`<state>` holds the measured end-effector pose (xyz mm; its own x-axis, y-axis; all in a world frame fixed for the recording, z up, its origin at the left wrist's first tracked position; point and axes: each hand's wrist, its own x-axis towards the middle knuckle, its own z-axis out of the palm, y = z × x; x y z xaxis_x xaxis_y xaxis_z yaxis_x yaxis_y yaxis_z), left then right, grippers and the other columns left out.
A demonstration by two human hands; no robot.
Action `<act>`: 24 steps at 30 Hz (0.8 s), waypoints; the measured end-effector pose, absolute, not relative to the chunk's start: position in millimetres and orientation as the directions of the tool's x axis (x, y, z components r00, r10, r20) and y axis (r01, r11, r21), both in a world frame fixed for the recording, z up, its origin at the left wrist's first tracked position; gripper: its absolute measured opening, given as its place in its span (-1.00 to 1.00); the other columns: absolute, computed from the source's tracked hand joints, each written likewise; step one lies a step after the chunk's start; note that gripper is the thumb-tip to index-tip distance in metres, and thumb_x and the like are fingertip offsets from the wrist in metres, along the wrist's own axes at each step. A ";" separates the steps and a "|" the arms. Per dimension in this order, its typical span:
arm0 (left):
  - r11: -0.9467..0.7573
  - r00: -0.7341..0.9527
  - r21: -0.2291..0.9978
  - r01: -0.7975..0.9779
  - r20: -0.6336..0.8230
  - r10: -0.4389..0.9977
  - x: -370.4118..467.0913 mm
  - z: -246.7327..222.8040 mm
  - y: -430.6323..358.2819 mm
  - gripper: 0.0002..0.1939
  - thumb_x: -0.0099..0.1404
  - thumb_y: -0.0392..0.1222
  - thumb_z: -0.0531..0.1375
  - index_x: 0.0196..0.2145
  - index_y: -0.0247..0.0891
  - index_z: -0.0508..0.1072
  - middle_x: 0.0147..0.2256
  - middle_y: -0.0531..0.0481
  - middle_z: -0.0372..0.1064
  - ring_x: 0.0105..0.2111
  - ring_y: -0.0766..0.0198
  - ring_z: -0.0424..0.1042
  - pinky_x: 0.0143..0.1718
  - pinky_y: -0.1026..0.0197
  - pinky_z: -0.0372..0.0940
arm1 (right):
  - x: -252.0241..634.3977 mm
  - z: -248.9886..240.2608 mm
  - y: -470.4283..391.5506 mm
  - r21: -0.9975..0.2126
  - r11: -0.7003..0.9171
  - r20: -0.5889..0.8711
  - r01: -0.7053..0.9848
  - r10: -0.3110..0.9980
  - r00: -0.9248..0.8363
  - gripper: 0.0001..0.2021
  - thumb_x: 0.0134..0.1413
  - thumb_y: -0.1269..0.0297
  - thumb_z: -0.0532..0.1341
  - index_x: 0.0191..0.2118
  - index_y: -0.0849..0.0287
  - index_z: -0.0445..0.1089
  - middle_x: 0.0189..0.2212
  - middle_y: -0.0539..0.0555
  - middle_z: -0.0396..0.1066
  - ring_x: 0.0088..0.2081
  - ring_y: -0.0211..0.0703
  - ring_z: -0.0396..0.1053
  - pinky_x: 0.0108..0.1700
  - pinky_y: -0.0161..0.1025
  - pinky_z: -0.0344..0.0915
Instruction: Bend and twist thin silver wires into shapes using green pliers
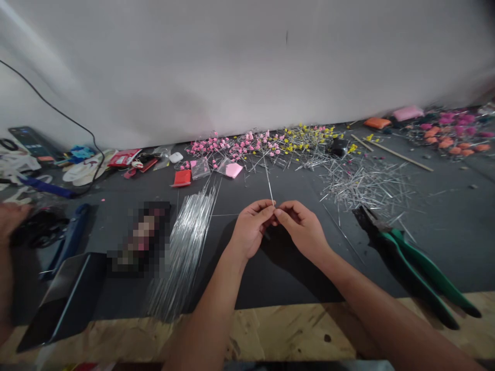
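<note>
Wire (268, 178) juts forward from the left hand (250, 225) and right hand (303, 226).

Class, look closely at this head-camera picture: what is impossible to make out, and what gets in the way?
All in the head view:
- Near end of the wire: covered by fingers of the left hand and right hand.
- What lies under the pixelated patch: masked by coarse blocks.
- Rest of another person's hand: cut off by the left edge.
- Exact shapes of the orange tips: blurred.
</note>
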<state>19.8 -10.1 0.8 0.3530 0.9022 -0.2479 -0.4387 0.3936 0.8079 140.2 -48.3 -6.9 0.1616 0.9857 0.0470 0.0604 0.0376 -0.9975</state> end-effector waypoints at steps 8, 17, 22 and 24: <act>0.408 0.373 0.804 -0.433 -0.253 0.893 18.7 0.9 -9.8 -0.86 -0.01 -0.30 0.29 -0.42 -0.34 0.46 -0.50 0.06 0.36 -0.55 0.46 0.33 -0.45 0.35 0.23 | 141.5 -9.4 -48.0 -0.993 0.030 0.049 0.111 0.983 0.177 -0.81 0.02 0.10 0.14 -0.34 0.12 0.30 -0.45 0.02 0.38 -0.41 -0.21 0.35 -0.33 -0.25 0.28; 0.364 0.351 0.832 -0.418 -0.222 0.910 20.0 -0.8 -11.2 -0.88 0.01 -0.30 0.27 -0.42 -0.33 0.45 -0.50 0.07 0.36 -0.56 0.46 0.32 -0.44 0.33 0.23 | 141.5 -12.8 -48.3 -0.983 0.033 0.062 0.179 0.985 0.159 -0.83 0.06 0.12 0.10 -0.34 0.11 0.28 -0.46 -0.01 0.35 -0.41 -0.22 0.31 -0.33 -0.26 0.23; 0.333 0.333 0.862 -0.383 -0.208 0.920 20.4 -1.7 -11.7 -0.87 0.02 -0.29 0.27 -0.41 -0.33 0.45 -0.51 0.08 0.36 -0.56 0.45 0.32 -0.43 0.32 0.22 | 142.0 -11.0 -48.2 -0.984 0.004 0.030 0.177 0.989 0.145 -0.80 0.07 0.10 0.08 -0.36 0.12 0.28 -0.47 0.02 0.38 -0.41 -0.21 0.32 -0.34 -0.25 0.23; 0.322 0.328 0.874 -0.364 -0.203 0.922 20.4 -1.9 -11.9 -0.87 0.03 -0.27 0.27 -0.40 -0.32 0.45 -0.51 0.08 0.35 -0.56 0.45 0.32 -0.43 0.31 0.22 | 142.7 -10.6 -48.1 -0.985 -0.014 0.010 0.174 0.991 0.135 -0.77 0.07 0.08 0.08 -0.39 0.13 0.28 -0.48 0.02 0.37 -0.43 -0.22 0.30 -0.36 -0.27 0.22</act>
<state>20.4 -11.9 -1.9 0.3283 0.9225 -0.2031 -0.3644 0.3221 0.8738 142.7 -48.1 -10.6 0.1352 0.9908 0.0102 0.1738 -0.0136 -0.9847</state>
